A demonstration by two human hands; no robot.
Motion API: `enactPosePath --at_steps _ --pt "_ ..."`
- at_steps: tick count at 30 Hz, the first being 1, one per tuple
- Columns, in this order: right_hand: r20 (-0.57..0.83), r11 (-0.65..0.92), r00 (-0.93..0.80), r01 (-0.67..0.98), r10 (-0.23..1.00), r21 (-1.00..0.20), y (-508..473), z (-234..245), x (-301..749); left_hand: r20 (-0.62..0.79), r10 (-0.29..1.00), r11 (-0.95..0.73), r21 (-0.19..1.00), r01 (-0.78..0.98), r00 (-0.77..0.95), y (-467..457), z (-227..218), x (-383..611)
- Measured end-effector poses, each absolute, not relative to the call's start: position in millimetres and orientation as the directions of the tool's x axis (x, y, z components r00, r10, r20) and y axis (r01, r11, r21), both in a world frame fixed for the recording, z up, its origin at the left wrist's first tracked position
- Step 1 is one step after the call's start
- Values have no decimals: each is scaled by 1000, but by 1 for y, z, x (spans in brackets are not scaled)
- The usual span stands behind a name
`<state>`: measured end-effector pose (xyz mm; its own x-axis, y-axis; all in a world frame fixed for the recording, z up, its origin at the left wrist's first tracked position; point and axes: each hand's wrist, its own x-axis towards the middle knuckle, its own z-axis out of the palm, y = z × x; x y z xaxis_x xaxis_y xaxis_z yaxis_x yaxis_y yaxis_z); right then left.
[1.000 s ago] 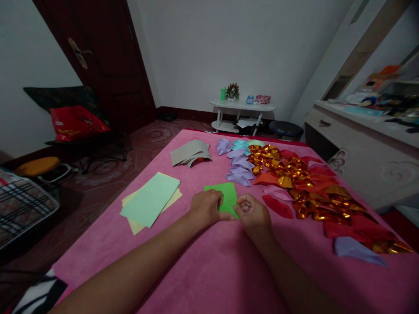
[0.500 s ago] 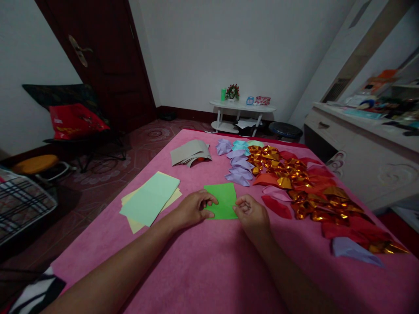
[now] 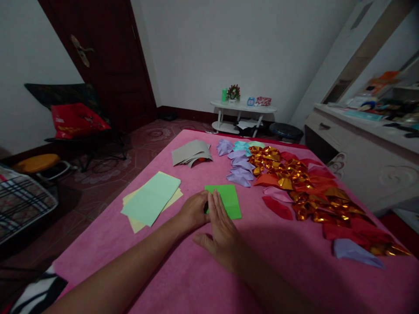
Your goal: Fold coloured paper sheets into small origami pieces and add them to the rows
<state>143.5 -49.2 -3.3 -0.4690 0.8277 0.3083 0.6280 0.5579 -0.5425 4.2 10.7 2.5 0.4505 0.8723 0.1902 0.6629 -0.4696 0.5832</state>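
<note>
A bright green sheet of paper, apparently folded, lies on the pink cloth in front of me. My left hand is curled at its left edge, thumb and fingers bent round that side; the fingertips are partly hidden behind my other hand. My right hand lies across the left part of the sheet, fingers stretched out and together, thumb spread away toward my left wrist. To the left, pale green paper rests on yellow sheets.
A fanned stack of grey paper lies farther back. Folded lilac paper pieces, shiny gold ones and red ones crowd the right side of the pink-covered table. A dresser stands at right.
My right hand has left the paper's right edge and moved left, its fingers straightening flat over the sheet's left side. My left hand stays at the left edge.
</note>
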Motion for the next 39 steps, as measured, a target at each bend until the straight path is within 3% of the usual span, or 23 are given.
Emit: enactPosePath --at_steps 5,11,14,17,21,24,39 --pt "238 524 -472 693 849 -496 -50 -1 182 192 870 -456 661 595 454 10 2 1" --pt "250 377 -285 763 925 -525 -49 2 204 185 877 -446 655 610 444 7 3 -1" --pt "329 391 -244 757 912 -523 -44 -2 205 272 836 -538 583 609 477 1 8 1" --pt "428 479 -295 765 854 -430 -37 -6 204 353 759 -651 434 623 548 -7 15 7" --pt "513 571 -381 770 769 -284 -28 -5 203 359 673 -733 207 648 647 -12 20 16" --pt "511 572 -389 775 766 -268 -25 -1 198 363 647 -745 113 657 671 -12 17 20" --pt "508 571 -386 773 770 -277 -23 6 203 395 680 -705 122 699 617 -12 22 5"
